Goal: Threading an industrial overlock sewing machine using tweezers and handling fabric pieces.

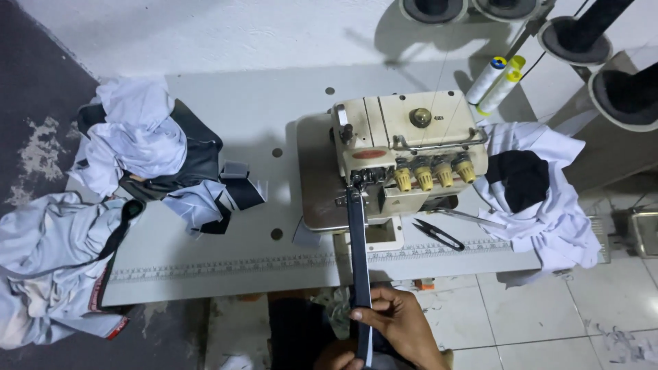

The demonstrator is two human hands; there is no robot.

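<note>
Right hand pinching dark fabric strip | strip runs taut from hand up into sewing machine

black snips, thread cones, white garment piles

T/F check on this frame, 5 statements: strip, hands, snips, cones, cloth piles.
1. A dark fabric strip runs from the sewing machine toward the person. True.
2. The right hand grips the strip's near end. True.
3. The black thread snips are held in the left hand. False: they lie on the table, right of the strip; the left hand is barely in view at the bottom edge.
4. Thread cones lie behind the machine to its right. True.
5. All cloth is piled on the machine's left. False: a white and black cloth heap lies on its right too.
</note>
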